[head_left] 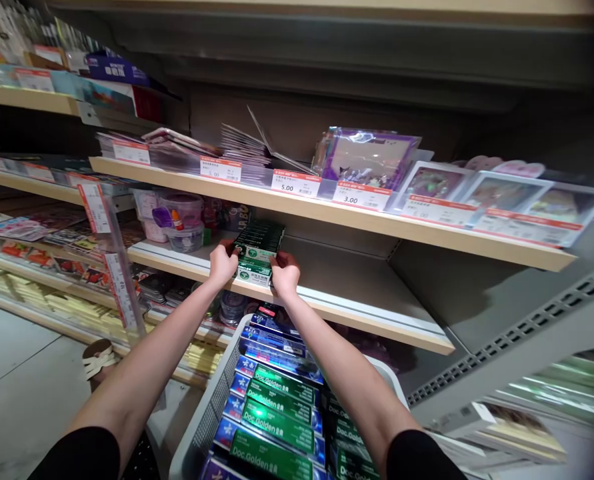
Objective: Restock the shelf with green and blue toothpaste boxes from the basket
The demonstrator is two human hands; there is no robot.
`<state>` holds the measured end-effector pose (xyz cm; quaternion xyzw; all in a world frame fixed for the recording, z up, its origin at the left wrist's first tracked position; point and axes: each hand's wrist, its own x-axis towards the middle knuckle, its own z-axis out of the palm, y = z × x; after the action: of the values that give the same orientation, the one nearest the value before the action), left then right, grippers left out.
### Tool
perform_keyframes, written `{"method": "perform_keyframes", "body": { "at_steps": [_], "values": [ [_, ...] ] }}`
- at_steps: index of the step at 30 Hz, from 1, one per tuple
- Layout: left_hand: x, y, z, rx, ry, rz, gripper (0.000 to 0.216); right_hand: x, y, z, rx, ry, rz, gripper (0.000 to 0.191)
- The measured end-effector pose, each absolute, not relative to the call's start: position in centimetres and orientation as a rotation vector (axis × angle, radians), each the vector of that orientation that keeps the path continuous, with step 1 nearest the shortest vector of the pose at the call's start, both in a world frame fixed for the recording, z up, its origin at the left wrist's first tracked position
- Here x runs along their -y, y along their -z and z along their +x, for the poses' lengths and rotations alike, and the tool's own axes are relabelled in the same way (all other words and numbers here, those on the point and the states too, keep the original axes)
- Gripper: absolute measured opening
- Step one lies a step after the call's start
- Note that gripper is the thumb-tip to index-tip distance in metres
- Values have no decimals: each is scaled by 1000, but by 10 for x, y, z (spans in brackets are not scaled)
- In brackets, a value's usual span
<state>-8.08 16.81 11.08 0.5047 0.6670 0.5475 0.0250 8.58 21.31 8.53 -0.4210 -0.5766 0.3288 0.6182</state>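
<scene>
**Both hands square a stack of green boxes on the middle shelf**

The pale wooden middle shelf [357, 313] runs across the view, bare to the right of the hands. Above it, the pale wooden upper shelf [377, 223] carries flat packets of cards behind white and orange price labels [287, 183]. Below the forearms stands a white mesh-sided plastic basket [211, 407], packed with long green and blue cartons marked Doc.Golden [277, 407] lying in rows.

The stack of dark green cardboard boxes [257, 257] sits near the front edge of the middle shelf, its long sides running back toward the rear wall. Just to its left are clear plastic tubs with lids [181, 220]. The boxes are slim and rectangular, piled several high, with lighter green end panels and white print facing outward.

The left hand [223, 261] presses the left end of the stack and the right hand [285, 273] the right end. Each grip is closed on the stack, fingers curled around the front corners.

To do this well, I judge that even pressure from both sides matters. The boxes are light and smooth, so a lopsided push could fan the pile or slide the top ones off. Keeping the end panels flush with the shelf edge would leave the print readable.
</scene>
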Motion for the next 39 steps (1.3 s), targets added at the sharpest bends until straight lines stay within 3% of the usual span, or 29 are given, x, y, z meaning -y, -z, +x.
{"method": "perform_keyframes", "body": {
  "at_steps": [11,16,20,25,29,33,39],
  "values": [
    [-166,-113,-81,-1994,-1691,1566,31,-202,-92,87,1358,-701,-994,31],
    [-148,-118,-83,-1917,-1793,1516,43,-159,-107,113,1547,-528,-946,48],
    [-100,-109,-75,-1810,-1849,1578,36,-110,-104,162,1755,-519,-831,44],
    [-16,-78,-42,-1727,-1536,1869,28,-52,-83,230,2104,-493,-895,24],
    [35,-55,-17,-1485,-1112,2154,25,-18,-69,265,2287,-520,-969,21],
    [59,-42,-9,-1392,-773,2225,39,3,-65,279,2496,-554,-1027,30],
    [65,-38,-14,-1387,-584,2160,53,11,-65,278,2675,-558,-944,45]
  ]
}}
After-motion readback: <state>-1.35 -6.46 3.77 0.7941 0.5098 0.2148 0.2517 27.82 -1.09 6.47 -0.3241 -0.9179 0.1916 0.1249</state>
